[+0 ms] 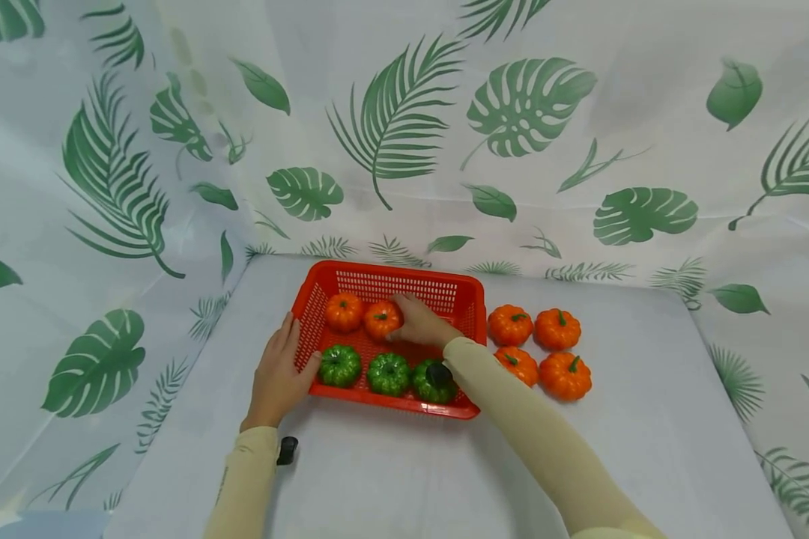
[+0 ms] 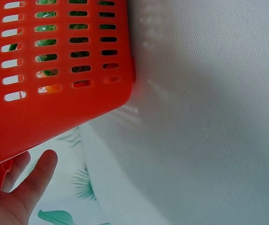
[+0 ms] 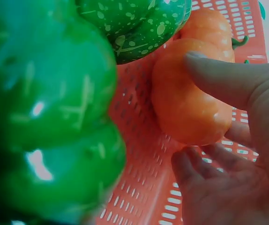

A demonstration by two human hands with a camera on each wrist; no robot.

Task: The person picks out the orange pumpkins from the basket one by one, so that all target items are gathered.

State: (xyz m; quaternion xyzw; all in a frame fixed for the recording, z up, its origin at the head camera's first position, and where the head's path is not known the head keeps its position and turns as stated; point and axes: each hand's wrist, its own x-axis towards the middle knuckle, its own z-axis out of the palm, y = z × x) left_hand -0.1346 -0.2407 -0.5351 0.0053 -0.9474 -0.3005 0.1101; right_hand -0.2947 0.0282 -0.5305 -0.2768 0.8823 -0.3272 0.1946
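The step in hand seems to be the arranging of one orange pumpkin (image 1: 377, 322) inside the red basket (image 1: 391, 402), which stands on the table (image 1: 647, 449). This pumpkin is in the far row, just to the right of another orange pumpkin (image 1: 344, 312). The right hand (image 1: 418, 323) grips it from the right side, with the thumb on one side and the fingers bent around the other, as the right wrist view shows. Whether its weight already rests on the basket floor, I cannot tell.

The left hand (image 1: 279, 378) holds the left rim of the basket, the fingers on the outside and the thumb reaching over near the near-left corner; in my judgement this keeps the basket steady. Along the near side lie three green pumpkins (image 1: 388, 374). On the table to the right of the basket wait four orange pumpkins (image 1: 558, 329), grouped in two rows.

I suppose the pumpkin is being placed, though lifting it out cannot be excluded. If so, the next move calls for loosening the right hand without pushing the neighbour, and then raising it over the right wall toward those four.
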